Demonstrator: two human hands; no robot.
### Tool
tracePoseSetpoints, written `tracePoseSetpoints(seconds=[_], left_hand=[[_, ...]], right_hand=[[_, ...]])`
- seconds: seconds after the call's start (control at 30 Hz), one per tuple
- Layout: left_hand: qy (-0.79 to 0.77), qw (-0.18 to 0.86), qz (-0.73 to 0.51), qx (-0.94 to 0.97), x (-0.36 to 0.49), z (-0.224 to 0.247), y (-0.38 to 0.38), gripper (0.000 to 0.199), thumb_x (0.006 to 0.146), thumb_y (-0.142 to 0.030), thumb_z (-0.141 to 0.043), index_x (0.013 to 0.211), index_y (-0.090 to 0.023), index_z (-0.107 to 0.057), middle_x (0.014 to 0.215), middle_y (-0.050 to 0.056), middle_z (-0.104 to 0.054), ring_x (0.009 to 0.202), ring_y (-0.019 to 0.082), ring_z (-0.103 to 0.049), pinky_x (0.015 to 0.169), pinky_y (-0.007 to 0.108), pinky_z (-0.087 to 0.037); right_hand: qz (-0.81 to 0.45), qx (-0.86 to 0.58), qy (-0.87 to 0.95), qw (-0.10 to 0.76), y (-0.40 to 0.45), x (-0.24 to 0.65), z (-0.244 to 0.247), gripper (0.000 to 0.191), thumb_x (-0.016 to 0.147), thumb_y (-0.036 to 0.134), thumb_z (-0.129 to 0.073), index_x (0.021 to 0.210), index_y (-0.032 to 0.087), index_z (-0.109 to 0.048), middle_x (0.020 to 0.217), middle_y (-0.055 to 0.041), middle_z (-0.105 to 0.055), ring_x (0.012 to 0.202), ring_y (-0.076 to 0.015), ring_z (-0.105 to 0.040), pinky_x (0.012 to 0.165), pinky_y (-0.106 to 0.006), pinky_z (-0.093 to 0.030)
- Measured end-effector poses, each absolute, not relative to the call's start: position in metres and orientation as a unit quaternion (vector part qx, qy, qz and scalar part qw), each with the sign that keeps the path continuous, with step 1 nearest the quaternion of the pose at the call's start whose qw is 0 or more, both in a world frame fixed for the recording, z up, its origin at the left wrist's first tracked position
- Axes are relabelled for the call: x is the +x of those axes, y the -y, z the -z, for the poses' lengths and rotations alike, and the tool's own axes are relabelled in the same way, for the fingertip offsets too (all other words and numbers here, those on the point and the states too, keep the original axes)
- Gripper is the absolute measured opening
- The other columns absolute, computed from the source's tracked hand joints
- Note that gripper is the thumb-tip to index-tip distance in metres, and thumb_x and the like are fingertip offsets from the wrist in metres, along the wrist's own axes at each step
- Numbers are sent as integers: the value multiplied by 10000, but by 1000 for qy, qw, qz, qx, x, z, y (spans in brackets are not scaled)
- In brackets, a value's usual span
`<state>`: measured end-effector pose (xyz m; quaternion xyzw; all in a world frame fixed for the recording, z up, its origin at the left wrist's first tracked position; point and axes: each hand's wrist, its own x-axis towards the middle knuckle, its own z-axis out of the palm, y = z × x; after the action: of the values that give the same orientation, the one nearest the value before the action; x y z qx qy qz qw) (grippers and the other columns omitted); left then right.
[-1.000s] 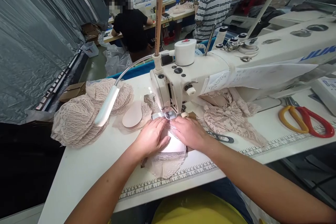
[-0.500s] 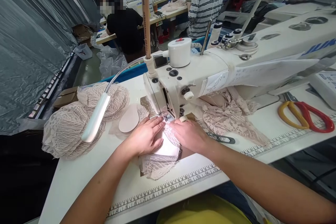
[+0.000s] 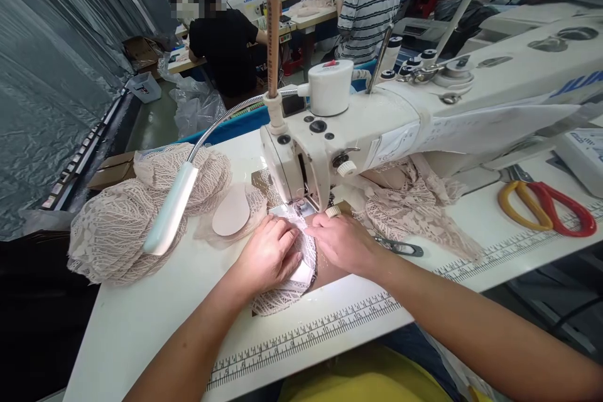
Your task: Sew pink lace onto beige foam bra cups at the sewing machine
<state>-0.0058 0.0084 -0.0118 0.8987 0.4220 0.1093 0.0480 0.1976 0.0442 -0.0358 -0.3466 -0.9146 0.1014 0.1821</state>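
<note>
A beige lace piece (image 3: 282, 298) with a smooth white layer (image 3: 301, 271) on it lies under the needle area of a sewing machine (image 3: 301, 169). My left hand (image 3: 269, 254) presses on its left side, fingers bent and closed on the fabric. At the right edge, near the presser foot, my right hand (image 3: 346, 242) has its fingers curled together, pinching the lace border. Both fingertip areas are partly hidden. Left of my left hand rests an oval beige pad (image 3: 230, 213) on more lace.
Stacked lace pieces (image 3: 115, 229) lie at the left under a lamp (image 3: 172, 207). Right of the machine head are crumpled lace (image 3: 405, 207), thread snips (image 3: 400, 247) and scissors (image 3: 546, 207). A printed ruler (image 3: 301, 342) runs along the front edge. Two people sit beyond.
My left hand has drawn slightly back and its fingers have bent more. The lace piece has turned a little, its near end shifting left. My right hand's fingers have curled in.
</note>
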Motion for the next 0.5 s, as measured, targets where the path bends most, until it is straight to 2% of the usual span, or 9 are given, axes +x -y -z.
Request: tracePoseSetpoints(seconds=[0.3, 0.5], left_hand=[[-429, 61, -141, 890, -11, 14, -13, 260, 851, -273, -505, 1039, -111, -584, 998, 147, -572, 947, 262, -518, 843, 431, -467], [-434, 31, -136, 890, -17, 17, -19, 249, 844, -263, -513, 1026, -113, -595, 1023, 151, -589, 1002, 276, -527, 937, 479, -432]], right_hand=[[-88, -349, 917, 173, -46, 195, 32, 223, 861, 97, -450, 814, 162, -659, 702, -11, -538, 624, -125, -389, 546, -277, -232], [-72, -371, 912, 160, -46, 191, 33, 264, 875, 109, -431, 932, 173, -681, 754, -33, -590, 659, -144, -446, 560, -287, -256]])
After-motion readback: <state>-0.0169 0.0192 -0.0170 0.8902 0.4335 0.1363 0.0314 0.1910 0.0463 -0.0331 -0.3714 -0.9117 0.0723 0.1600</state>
